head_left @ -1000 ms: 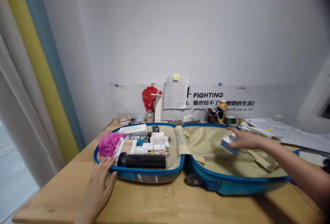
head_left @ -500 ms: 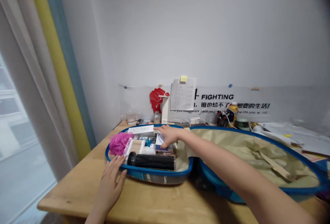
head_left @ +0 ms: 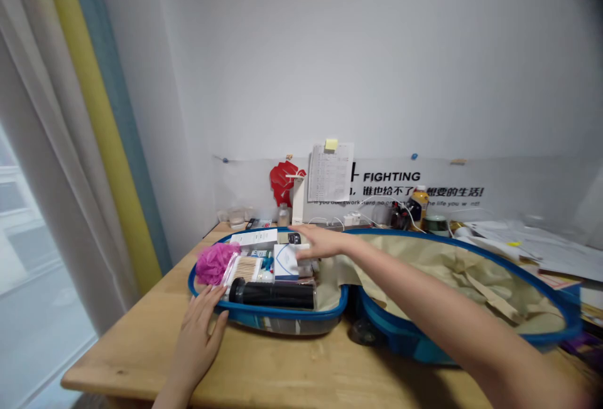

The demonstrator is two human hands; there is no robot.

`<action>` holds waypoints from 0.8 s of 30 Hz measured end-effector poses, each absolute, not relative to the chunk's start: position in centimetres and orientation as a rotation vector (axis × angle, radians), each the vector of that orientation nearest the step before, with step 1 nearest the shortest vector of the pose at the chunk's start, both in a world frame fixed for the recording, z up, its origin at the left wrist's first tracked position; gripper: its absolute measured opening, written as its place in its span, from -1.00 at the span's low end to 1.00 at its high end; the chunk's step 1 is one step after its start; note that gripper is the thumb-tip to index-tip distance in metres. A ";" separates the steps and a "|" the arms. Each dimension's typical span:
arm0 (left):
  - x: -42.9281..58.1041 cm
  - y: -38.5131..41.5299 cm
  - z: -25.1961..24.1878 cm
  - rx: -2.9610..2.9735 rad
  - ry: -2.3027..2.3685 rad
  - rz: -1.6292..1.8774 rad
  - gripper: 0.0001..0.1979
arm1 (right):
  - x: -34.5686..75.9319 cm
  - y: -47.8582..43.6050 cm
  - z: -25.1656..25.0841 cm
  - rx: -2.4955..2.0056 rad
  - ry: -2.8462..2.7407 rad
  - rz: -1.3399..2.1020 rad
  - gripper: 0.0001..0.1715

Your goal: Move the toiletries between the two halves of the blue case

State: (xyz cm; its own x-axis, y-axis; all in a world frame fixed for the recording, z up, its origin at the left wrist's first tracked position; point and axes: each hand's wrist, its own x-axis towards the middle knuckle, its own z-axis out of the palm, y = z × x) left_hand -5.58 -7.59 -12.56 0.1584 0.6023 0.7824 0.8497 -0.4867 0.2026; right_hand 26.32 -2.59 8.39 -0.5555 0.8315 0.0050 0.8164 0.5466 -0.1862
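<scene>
A blue-rimmed suitcase (head_left: 301, 315) lies opened out on the wooden table (head_left: 264, 365). My left hand (head_left: 203, 321) rests at the near left rim, fingers apart, holding nothing. Above the packed half, my right hand (head_left: 321, 242) has its fingers stretched out; its thumb is close to a white box with blue edges (head_left: 285, 261), and whether they touch I cannot tell. A small black item (head_left: 294, 238) lies under the fingers. Around them are a long white box (head_left: 254, 239), a pink bath puff (head_left: 214, 263), a pack of cotton swabs (head_left: 245, 268) and a black cylinder (head_left: 276, 295).
The suitcase's other half (head_left: 424, 264), lined in beige with a strap (head_left: 494, 299), spreads to the right. Papers (head_left: 527, 245), a yellow-labelled bottle (head_left: 419, 203) and white cables line the back. A curtain (head_left: 89, 114) hangs on the left.
The white box with blue edges now sits farther left and is more exposed. My right hand has drawn off it, uncovering the small black item. My left hand stays at the rim.
</scene>
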 end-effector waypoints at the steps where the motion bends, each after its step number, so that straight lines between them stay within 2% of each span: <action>1: -5.5 -7.6 -12.5 -2.154 -1.401 -1.239 -0.59 | 28.0 -3.9 8.9 -1.452 -2.636 0.217 -0.05; 5: -5.5 -7.6 -12.5 -2.140 -1.392 -1.236 -0.62 | 36.6 -10.6 8.6 -1.630 -2.373 0.099 -0.27; 8: -5.9 -7.3 -12.7 -2.121 -1.357 -1.224 -0.65 | 42.7 -16.1 5.8 -1.822 -2.189 0.046 -0.33; 13: -7.3 -6.4 -13.1 -2.134 -1.295 -1.208 -0.64 | 46.9 -22.1 1.0 -1.822 -2.124 0.039 -0.49; 18: -8.9 -5.6 -13.0 -2.194 -1.316 -1.126 -0.57 | 45.9 -23.0 -0.3 -1.762 -2.082 -0.096 -0.50; 24: -9.7 -6.1 -11.8 -2.219 -1.364 -1.092 -0.54 | 45.2 -22.0 -0.2 -1.682 -2.177 -0.050 -0.52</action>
State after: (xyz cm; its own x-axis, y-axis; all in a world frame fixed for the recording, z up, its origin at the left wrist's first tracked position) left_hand -9.65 -6.13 -11.82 0.2534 0.6191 0.7433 0.8606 -0.4952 0.1191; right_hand 45.21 -21.97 -0.19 -0.2055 0.9241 0.3221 0.9380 0.2799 -0.2044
